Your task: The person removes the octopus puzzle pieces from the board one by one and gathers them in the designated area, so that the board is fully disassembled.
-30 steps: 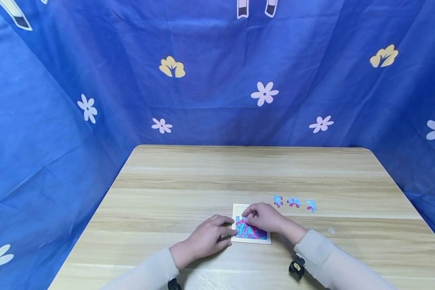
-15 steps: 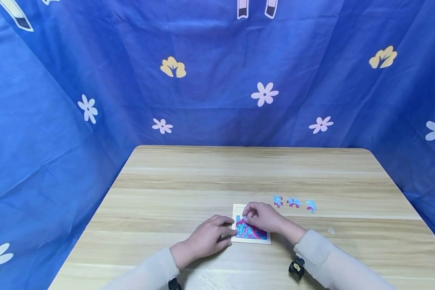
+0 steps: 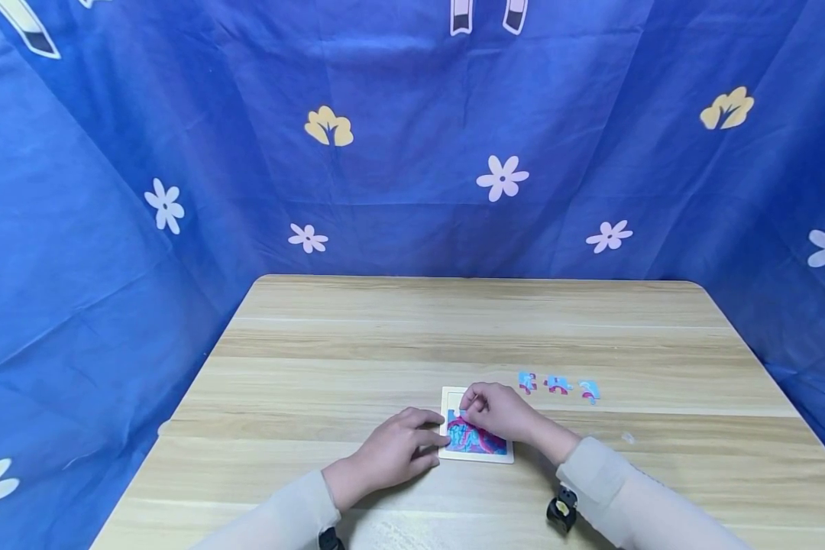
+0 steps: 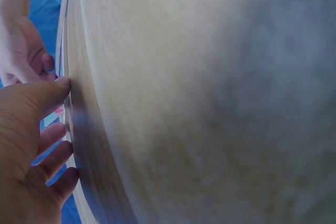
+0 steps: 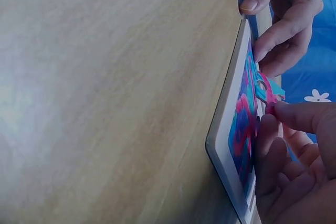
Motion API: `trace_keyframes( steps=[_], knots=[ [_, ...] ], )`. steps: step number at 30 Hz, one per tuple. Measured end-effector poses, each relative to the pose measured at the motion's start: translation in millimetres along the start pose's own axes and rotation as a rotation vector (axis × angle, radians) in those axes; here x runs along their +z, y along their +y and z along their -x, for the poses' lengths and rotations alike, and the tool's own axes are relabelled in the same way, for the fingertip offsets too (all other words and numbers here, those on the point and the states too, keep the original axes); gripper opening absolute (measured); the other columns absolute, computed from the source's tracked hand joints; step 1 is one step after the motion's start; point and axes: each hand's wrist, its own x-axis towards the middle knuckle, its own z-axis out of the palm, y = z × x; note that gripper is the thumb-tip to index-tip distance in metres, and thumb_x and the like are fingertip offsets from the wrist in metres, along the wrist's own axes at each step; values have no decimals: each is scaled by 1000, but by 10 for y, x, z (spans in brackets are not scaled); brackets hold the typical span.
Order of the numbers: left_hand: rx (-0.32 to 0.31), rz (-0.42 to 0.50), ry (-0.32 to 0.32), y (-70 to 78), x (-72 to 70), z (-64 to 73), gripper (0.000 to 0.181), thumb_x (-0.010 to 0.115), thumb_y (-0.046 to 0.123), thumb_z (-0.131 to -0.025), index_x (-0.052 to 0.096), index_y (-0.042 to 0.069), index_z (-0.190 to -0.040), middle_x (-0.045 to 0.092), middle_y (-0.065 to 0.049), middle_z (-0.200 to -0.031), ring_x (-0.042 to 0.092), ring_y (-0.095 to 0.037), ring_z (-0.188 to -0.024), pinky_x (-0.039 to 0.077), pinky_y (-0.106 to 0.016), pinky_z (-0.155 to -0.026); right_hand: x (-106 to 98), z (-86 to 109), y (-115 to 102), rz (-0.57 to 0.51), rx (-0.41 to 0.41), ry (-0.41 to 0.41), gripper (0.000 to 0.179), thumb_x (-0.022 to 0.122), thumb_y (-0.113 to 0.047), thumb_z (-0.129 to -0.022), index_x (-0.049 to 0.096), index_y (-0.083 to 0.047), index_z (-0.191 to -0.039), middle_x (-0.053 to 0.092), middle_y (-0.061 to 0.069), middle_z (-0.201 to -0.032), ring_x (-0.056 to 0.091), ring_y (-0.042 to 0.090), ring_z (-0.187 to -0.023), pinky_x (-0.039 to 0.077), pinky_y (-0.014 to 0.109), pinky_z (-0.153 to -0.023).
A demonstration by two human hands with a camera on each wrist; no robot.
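A square jigsaw puzzle tray with a cream rim lies near the front of the table. Pink, blue and purple pieces fill its lower part, and bare backing shows along the top. My right hand is over the tray, pinching a pink-and-blue puzzle piece between thumb and fingertip; in the right wrist view the piece stands tilted up from the picture. My left hand lies at the tray's left side, fingers loosely spread and fingertips on the rim. The right hand covers the tray's upper right corner in the head view.
Three loose puzzle pieces lie in a row right of the tray: one close by, another beside it, a third farthest right. A small clear scrap lies on the wooden table. Blue flowered cloth hangs behind.
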Motion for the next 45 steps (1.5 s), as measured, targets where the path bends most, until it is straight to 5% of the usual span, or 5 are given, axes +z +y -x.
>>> trace_keyframes(
  steps=[9, 16, 45],
  knots=[
    [5, -8, 9, 8, -14, -1, 29, 73, 27, -83, 73, 16, -110, 60, -6, -121, 55, -21, -110, 45, -36, -96, -53, -14, 4, -92, 20, 14, 5, 67, -6, -86, 64, -8, -90, 61, -4, -72, 57, 11, -61, 48, 24, -52],
    [-20, -6, -10, 15, -23, -3, 30, 72, 29, -84, 72, 17, -111, 59, -5, -122, 55, -20, -112, 44, -35, -97, -154, 25, 99, -113, 42, 31, 5, 66, -10, -88, 64, -9, -93, 59, -2, -77, 58, 14, -67, 48, 26, -57],
    [-33, -8, -5, 29, -1, 2, 29, 72, 28, -84, 73, 17, -111, 59, -5, -122, 55, -20, -111, 44, -36, -96, -603, 514, 637, -150, 169, 151, 13, 65, -7, -87, 64, -2, -100, 62, 3, -82, 58, 19, -70, 52, 28, -57]
  ],
)
